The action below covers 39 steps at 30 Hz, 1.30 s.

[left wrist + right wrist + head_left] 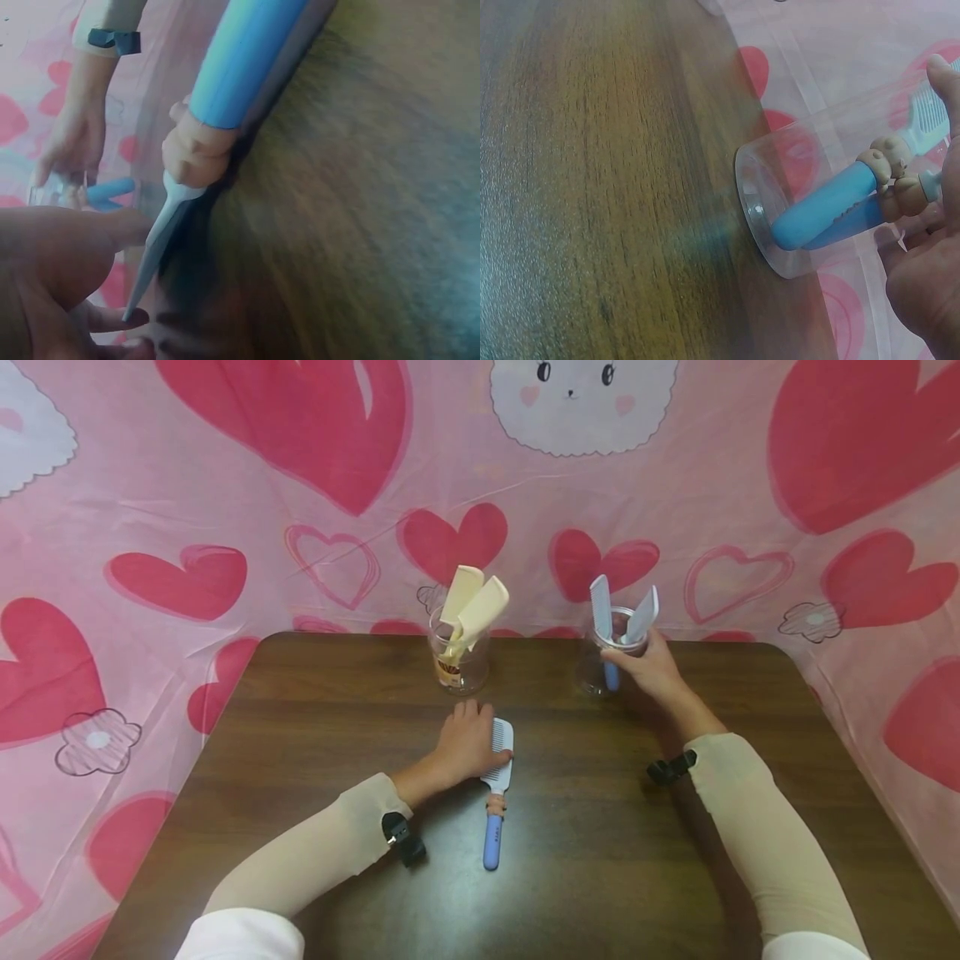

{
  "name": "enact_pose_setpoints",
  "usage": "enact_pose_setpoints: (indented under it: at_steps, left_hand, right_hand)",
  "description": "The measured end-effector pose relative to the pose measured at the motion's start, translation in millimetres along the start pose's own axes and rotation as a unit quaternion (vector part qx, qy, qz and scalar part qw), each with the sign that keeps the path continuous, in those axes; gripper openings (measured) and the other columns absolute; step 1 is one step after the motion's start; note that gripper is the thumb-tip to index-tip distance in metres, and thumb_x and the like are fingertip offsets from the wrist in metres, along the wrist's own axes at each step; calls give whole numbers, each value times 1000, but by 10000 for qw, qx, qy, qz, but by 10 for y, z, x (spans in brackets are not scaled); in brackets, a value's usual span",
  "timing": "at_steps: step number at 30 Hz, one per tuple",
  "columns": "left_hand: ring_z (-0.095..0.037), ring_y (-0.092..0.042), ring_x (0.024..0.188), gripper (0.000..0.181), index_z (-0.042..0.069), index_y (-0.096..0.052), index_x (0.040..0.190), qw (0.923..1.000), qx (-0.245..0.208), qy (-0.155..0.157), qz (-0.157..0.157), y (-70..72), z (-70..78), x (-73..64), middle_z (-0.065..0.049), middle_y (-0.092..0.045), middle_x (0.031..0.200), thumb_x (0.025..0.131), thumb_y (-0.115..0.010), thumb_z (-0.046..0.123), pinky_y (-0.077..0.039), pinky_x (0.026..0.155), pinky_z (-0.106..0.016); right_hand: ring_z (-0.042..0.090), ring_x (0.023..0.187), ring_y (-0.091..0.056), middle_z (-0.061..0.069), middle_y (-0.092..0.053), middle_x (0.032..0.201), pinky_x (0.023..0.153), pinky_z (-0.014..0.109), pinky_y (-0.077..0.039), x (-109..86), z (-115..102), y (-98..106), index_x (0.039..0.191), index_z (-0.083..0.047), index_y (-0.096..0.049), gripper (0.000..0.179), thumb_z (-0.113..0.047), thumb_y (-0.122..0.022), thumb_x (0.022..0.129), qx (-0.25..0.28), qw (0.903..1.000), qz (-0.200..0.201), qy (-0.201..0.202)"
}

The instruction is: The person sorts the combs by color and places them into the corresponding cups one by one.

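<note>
A comb with a white toothed head, a small brown figure at its neck and a blue-purple handle [492, 843] lies over the middle of the table. My left hand [463, 745] pinches its head, thumb on one side and fingers on the other, as the left wrist view shows. At the back right, my right hand [654, 670] grips a clear jar [810, 142] near its rim. Two similar combs stand in that jar, heads up; their blue handles [829, 202] slant down to its base.
Left of the gripped jar, a second clear jar [468, 677] stands near the table's back edge, holding pale yellow combs [483, 607]. Behind the brown wooden table [585, 877] hangs a pink cloth [465, 460] with hearts. Each wrist carries a black strap-on camera [671, 767].
</note>
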<state>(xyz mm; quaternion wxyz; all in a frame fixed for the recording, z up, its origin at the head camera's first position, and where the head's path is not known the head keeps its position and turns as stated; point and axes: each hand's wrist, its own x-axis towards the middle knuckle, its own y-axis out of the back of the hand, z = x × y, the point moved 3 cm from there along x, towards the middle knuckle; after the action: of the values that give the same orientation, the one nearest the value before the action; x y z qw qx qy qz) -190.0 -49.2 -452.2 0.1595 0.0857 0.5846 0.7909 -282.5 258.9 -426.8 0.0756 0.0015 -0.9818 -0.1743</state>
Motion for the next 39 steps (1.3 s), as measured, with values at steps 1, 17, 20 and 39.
enact_pose_setpoints:
  at_steps: [1, 17, 20, 39]
  left_hand:
    - [-33, -56, 108, 69, -1, -58, 120, 9999, -124, 21, -25, 5, -1, 10, -18, -57, 115, 78, -85, 47, -53, 87, -46]
    - [-13, -51, 58, 25, 3, -57, 80, 9566, -2870, 373, -340, 137, -91, 125, -1, -48, 66, 94, -72, 17, -45, 48, -23]
    - [-13, -52, 58, 26, 3, -56, 77, 9472, -3167, 312, -401, 174, -105, 133, -2, -52, 67, 97, -67, 16, -49, 49, -25]
    - [-27, -70, 84, 25, -5, -61, 124, 8799, -4735, -388, 68, 806, -39, 261, -22, -70, 100, 105, -55, 11, -63, 69, -45]
  right_hand:
    - [36, 136, -45, 23, -49, 146, 118, 48, -32, -5, -1, -1, 153, -4, -37, 77, -15, -79, 90, -13, 10000, 9, -16]
    - [33, 135, -44, 20, -47, 147, 120, 52, -28, -15, 0, 1, 153, -5, -34, 80, -21, -80, 89, -84, 9998, -3, -181]
    - [33, 136, -43, 19, -46, 148, 120, 52, -27, -13, -12, -4, 153, -6, -35, 80, -22, -80, 89, -42, 9998, -4, -194]
    - [33, 137, -43, 19, -47, 148, 120, 52, -27, 5, -21, 3, 153, -6, -34, 80, -24, -80, 90, -171, 9995, -28, -249]
